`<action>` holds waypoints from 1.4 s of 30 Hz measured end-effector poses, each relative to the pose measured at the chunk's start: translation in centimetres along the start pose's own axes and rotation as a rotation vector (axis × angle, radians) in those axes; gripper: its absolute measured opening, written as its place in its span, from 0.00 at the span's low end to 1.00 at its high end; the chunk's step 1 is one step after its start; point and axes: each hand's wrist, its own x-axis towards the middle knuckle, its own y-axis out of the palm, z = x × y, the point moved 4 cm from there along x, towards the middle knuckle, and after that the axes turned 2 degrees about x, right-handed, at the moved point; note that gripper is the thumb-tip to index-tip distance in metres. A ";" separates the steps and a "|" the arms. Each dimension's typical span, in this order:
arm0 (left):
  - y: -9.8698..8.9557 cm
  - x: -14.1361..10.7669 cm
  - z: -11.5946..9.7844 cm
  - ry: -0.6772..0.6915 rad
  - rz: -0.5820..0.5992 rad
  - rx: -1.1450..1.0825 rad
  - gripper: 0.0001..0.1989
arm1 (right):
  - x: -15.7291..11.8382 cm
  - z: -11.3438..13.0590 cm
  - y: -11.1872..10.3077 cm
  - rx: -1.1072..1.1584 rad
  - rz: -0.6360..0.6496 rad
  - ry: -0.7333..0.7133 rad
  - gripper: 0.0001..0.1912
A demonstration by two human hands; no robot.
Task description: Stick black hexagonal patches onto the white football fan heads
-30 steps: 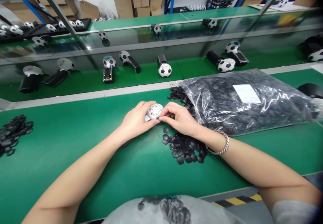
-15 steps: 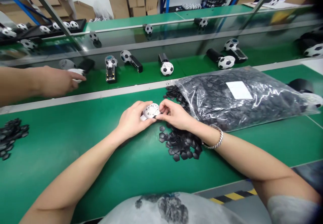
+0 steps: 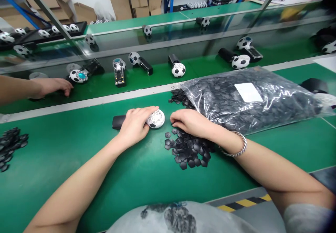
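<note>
The left hand (image 3: 134, 122) is holding a football-headed device (image 3: 157, 119) at the green table (image 3: 126, 184), and the black handle (image 3: 118, 122) is sticking out on the left side. The right hand (image 3: 191, 122) is curling its fingers narrowly by the loose black pieces (image 3: 187, 149); I cannot tell whether it is gripping one. A transparent bag (image 3: 223, 100) is lying beside these pieces. Another person's hand (image 3: 55, 85) is reaching at far left.
</note>
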 end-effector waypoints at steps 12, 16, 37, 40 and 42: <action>0.0 0.1 0.2 0.065 0.052 -0.058 0.32 | -0.3 0.9 -0.4 0.396 -0.179 -0.140 0.05; 0.1 0.0 0.3 0.046 0.051 -0.031 0.33 | -0.6 1.3 -0.8 0.290 -0.287 -0.195 0.06; -1.3 -0.1 0.8 -0.001 0.088 -0.052 0.33 | 2.7 -2.3 -4.8 -0.181 -0.280 0.134 0.10; -1.0 -0.1 1.0 0.002 0.080 -0.047 0.33 | 5.9 -3.4 -5.1 -0.275 -0.199 0.144 0.11; -0.7 -0.1 1.2 0.009 0.081 -0.041 0.34 | 7.8 -4.1 -4.6 -0.313 -0.124 0.147 0.11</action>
